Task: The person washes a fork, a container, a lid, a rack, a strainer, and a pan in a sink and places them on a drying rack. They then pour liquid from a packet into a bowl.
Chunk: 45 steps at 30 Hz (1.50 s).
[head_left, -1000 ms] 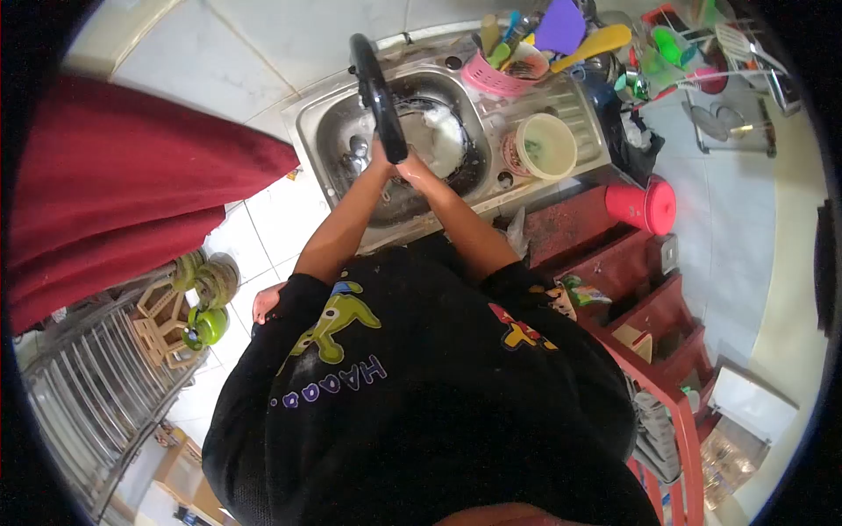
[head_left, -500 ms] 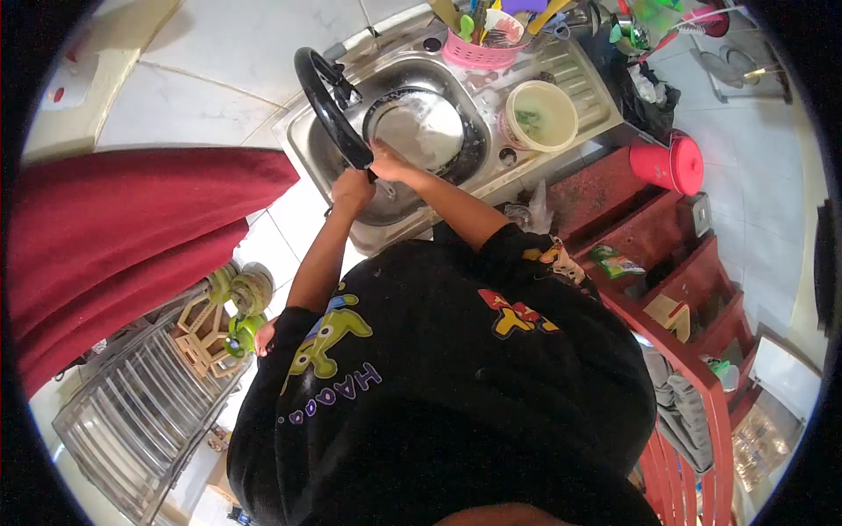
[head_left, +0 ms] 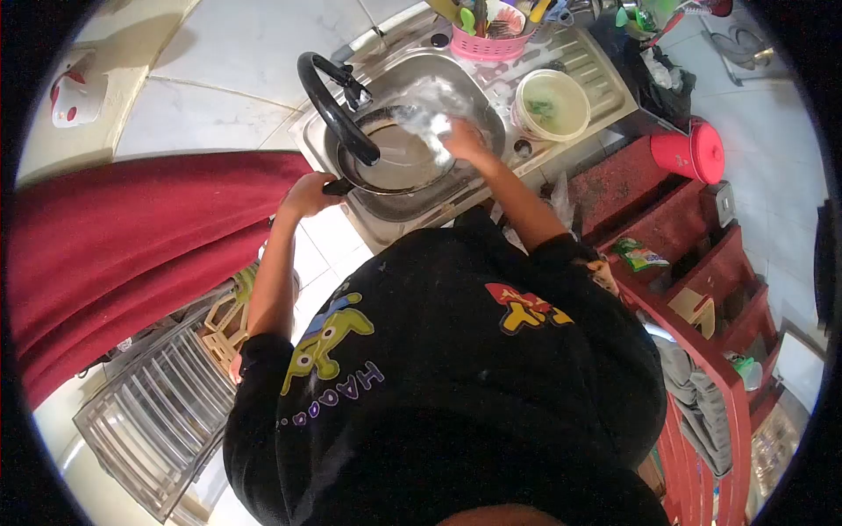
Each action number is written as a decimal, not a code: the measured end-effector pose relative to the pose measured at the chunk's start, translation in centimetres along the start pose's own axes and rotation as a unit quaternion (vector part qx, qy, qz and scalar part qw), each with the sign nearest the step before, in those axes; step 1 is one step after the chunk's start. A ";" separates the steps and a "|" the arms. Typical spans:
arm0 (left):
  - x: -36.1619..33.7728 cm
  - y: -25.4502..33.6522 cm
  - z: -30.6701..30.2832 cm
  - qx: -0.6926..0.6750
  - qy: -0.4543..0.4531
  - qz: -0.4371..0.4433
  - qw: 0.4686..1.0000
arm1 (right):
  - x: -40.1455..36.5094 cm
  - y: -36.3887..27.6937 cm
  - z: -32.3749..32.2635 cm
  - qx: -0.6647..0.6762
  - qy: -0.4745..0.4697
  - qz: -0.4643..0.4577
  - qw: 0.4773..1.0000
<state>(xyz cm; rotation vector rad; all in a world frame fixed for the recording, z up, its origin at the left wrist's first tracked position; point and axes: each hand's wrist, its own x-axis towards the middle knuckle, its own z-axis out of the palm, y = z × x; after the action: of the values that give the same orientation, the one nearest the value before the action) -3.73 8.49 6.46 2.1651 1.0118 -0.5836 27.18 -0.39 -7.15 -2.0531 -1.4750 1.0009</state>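
Note:
A dark-rimmed frying pan lies in the steel sink, below the black curved faucet. My left hand is closed around the black pan handle at the sink's left edge. Over the right side of the pan is my right hand, its fingers blurred among white suds and splashing water. Whether those fingers hold anything is hidden. Through the thin water, the pan's greyish inside shows.
Right of the sink basin stands a white tub with cloudy water and something green inside. A pink basket of utensils sits behind. A red curtain hangs at left; a red lidded bucket rests on red shelving at right.
My hands, close together near the handle before, are now apart. The left has moved left with the handle, shifting the pan; the right has moved over the pan's right side, with water splashing.

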 end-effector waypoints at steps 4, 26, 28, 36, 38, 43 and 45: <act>-2.2 2.7 0.7 0.101 0.162 -0.023 0.981 | -0.9 1.4 0.3 0.537 -0.158 0.242 0.792; -2.0 4.0 3.9 0.049 0.217 -0.085 0.971 | 0.1 0.1 -1.1 0.537 0.019 0.148 0.830; -0.3 4.0 4.8 0.005 0.241 -0.044 0.970 | -0.1 0.6 -2.4 0.399 0.137 0.082 0.903; 9.6 6.1 8.1 -0.118 0.370 0.077 0.918 | -7.5 -7.8 -13.6 0.177 0.369 -0.145 0.901; 14.3 5.2 8.3 0.027 0.243 0.020 0.970 | -8.7 -10.0 -14.7 0.096 0.403 -0.165 0.895; 22.4 3.2 12.7 0.092 0.324 0.098 0.937 | -9.9 -13.4 -14.8 -0.085 0.485 -0.213 0.844; 20.7 6.0 9.0 0.037 0.231 0.085 0.968 | -10.8 -14.5 -14.7 -0.120 0.465 -0.184 0.857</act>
<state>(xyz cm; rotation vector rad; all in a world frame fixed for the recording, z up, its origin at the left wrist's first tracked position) 12.41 9.34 -10.41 2.4881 1.0328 -0.0298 27.19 -4.39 15.78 -1.8387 -1.3541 -0.3469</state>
